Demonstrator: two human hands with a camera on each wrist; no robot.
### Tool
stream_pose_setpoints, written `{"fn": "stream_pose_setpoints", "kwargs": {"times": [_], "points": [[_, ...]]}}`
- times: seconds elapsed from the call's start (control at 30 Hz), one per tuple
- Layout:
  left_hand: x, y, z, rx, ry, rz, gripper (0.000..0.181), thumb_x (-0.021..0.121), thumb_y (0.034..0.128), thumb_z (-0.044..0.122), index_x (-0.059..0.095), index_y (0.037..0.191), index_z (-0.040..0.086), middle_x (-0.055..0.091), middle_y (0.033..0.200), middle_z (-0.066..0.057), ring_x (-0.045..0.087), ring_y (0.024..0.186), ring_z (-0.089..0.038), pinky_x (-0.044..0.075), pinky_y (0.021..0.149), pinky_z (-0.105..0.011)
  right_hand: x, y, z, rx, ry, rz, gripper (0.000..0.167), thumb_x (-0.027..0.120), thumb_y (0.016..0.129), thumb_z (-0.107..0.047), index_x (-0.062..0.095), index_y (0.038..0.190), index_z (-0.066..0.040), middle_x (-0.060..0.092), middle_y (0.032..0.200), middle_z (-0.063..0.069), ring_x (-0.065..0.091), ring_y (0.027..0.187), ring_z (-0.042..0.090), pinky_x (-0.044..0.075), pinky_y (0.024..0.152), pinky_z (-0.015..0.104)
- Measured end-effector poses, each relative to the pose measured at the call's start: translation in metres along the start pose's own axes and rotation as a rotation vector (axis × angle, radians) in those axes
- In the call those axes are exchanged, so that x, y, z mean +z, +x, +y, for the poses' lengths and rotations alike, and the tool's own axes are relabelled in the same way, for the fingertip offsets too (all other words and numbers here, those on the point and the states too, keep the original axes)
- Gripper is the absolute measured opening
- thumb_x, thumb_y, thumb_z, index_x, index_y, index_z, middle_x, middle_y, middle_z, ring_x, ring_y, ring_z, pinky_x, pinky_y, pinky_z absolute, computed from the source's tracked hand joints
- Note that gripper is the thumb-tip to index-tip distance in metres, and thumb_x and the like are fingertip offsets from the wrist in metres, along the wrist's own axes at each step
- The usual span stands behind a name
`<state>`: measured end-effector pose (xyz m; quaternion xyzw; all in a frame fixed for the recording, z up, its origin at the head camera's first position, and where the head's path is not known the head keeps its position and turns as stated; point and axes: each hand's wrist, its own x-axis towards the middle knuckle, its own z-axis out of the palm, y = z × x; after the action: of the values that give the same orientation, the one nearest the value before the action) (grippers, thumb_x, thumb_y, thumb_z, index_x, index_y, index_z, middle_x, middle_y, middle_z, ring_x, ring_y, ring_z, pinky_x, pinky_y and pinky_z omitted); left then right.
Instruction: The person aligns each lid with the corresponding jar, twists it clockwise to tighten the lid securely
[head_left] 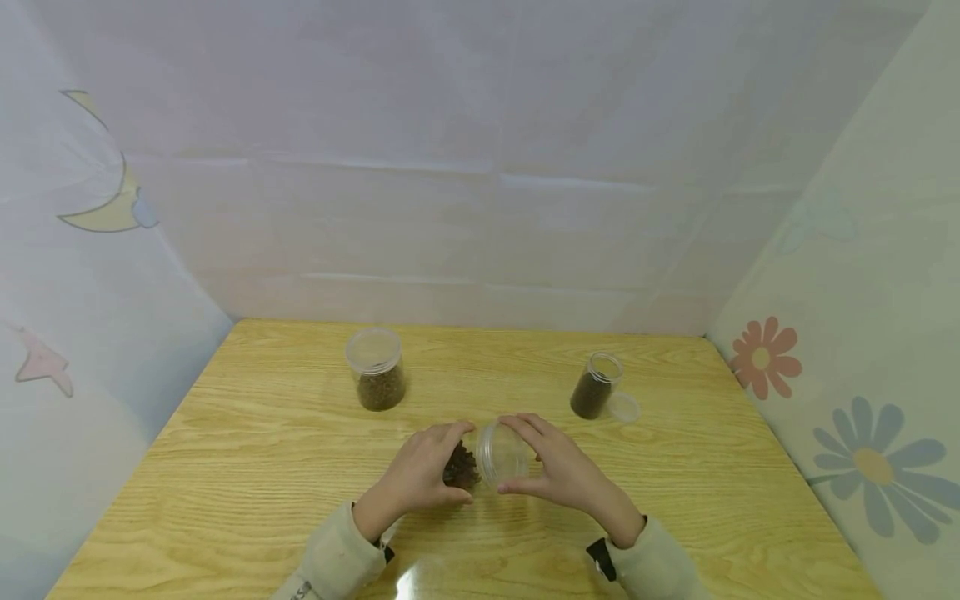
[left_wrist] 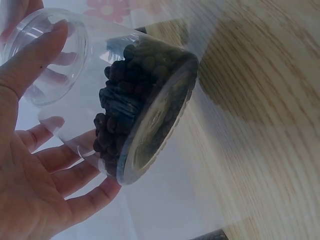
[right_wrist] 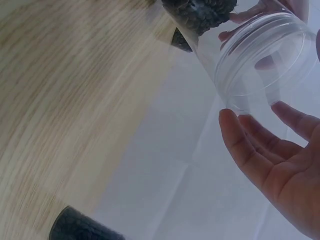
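Observation:
A clear jar [head_left: 502, 454] [left_wrist: 145, 105] [right_wrist: 235, 55] is tilted on its side between both hands, with dark, lumpy pieces [head_left: 461, 467] gathered at its base end, on the left in the head view. My left hand [head_left: 420, 471] [left_wrist: 45, 175] curls its fingers and thumb round the jar's body. My right hand [head_left: 558, 467] [right_wrist: 285, 160] holds the ringed mouth end between thumb and fingers. Whether a lid covers that end, I cannot tell.
At the back left of the wooden table [head_left: 225, 467] stands a wide jar [head_left: 378, 379] with brown contents and a lid on top. A narrower jar [head_left: 592, 392] with dark contents stands uncovered at the back right, a clear lid [head_left: 624, 407] beside it.

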<state>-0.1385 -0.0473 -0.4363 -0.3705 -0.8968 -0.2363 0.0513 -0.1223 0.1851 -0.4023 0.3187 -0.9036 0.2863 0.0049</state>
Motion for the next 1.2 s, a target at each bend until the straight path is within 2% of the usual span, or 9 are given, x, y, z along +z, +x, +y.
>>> {"fn": "stream_pose_setpoints", "kwargs": {"times": [0.1,0.2,0.37,0.47,0.6,0.8,0.9,1.07,1.2], "points": [[-0.001,0.000,0.000,0.001,-0.007,0.003,0.088,0.084,0.0601,0.039,0.041,0.128,0.005,0.058,0.114,-0.014,0.057,0.101,-0.028,0.049,0.080,-0.043,-0.002,-0.002,0.000,-0.002,-0.018,-0.005,0.083,0.071,0.074,-0.045,0.034,0.140,-0.011,0.039,0.133,0.018,0.048,0.110,0.034,0.050,0.077,0.043],[-0.001,-0.001,-0.001,0.002,-0.012,0.003,0.088,0.084,0.0600,0.039,0.041,0.128,0.005,0.058,0.114,-0.014,0.057,0.101,-0.028,0.049,0.080,-0.042,-0.003,-0.003,0.001,-0.055,-0.025,-0.013,0.087,0.072,0.072,-0.045,0.031,0.142,-0.014,0.030,0.141,0.016,0.038,0.122,0.036,0.043,0.087,0.052],[-0.001,-0.001,-0.002,-0.002,-0.016,-0.005,0.087,0.084,0.0607,0.039,0.040,0.129,0.005,0.058,0.115,-0.015,0.057,0.101,-0.028,0.049,0.080,-0.042,-0.002,-0.004,0.006,-0.192,-0.027,-0.032,0.085,0.073,0.072,-0.042,0.033,0.141,-0.013,0.028,0.144,0.015,0.032,0.127,0.035,0.040,0.090,0.053],[-0.001,-0.001,-0.002,-0.007,-0.017,-0.010,0.087,0.083,0.0610,0.039,0.040,0.129,0.005,0.058,0.115,-0.015,0.057,0.101,-0.028,0.049,0.080,-0.042,0.001,-0.003,0.007,-0.224,-0.046,-0.014,0.085,0.076,0.071,-0.036,0.034,0.140,-0.011,0.031,0.142,0.016,0.035,0.125,0.034,0.041,0.090,0.051],[-0.001,-0.001,-0.002,-0.011,-0.007,-0.013,0.087,0.083,0.0613,0.039,0.040,0.129,0.005,0.058,0.115,-0.014,0.057,0.101,-0.028,0.049,0.080,-0.042,0.003,-0.002,0.005,-0.179,-0.043,0.010,0.085,0.079,0.069,-0.031,0.036,0.139,-0.011,0.035,0.138,0.015,0.039,0.122,0.033,0.042,0.089,0.049],[-0.001,-0.001,-0.002,-0.015,-0.009,-0.013,0.087,0.083,0.0613,0.039,0.040,0.129,0.005,0.057,0.116,-0.014,0.056,0.102,-0.028,0.048,0.081,-0.043,0.008,-0.002,0.000,-0.026,-0.060,0.017,0.083,0.072,0.074,-0.043,0.033,0.141,-0.012,0.041,0.132,0.018,0.051,0.106,0.032,0.051,0.075,0.039],[-0.001,-0.002,-0.002,-0.010,-0.017,-0.006,0.087,0.084,0.0609,0.038,0.041,0.129,0.005,0.057,0.115,-0.015,0.056,0.102,-0.028,0.048,0.081,-0.043,0.012,-0.001,-0.002,0.017,-0.054,0.035,0.083,0.071,0.075,-0.045,0.034,0.140,-0.011,0.045,0.128,0.017,0.056,0.097,0.030,0.051,0.070,0.036],[-0.001,-0.001,-0.002,-0.010,-0.028,-0.010,0.086,0.084,0.0613,0.038,0.040,0.129,0.005,0.058,0.115,-0.016,0.056,0.102,-0.028,0.048,0.081,-0.044,0.012,-0.001,-0.004,0.024,-0.075,0.067,0.084,0.072,0.073,-0.044,0.035,0.139,-0.008,0.045,0.128,0.016,0.054,0.104,0.032,0.049,0.079,0.045],[-0.001,-0.002,-0.002,-0.022,-0.033,-0.017,0.086,0.083,0.0617,0.038,0.041,0.129,0.006,0.057,0.116,-0.015,0.056,0.103,-0.028,0.048,0.082,-0.043,0.010,-0.002,-0.003,-0.028,-0.076,0.062,0.087,0.073,0.073,-0.043,0.031,0.142,-0.011,0.038,0.135,0.013,0.047,0.114,0.032,0.047,0.084,0.047]]}}
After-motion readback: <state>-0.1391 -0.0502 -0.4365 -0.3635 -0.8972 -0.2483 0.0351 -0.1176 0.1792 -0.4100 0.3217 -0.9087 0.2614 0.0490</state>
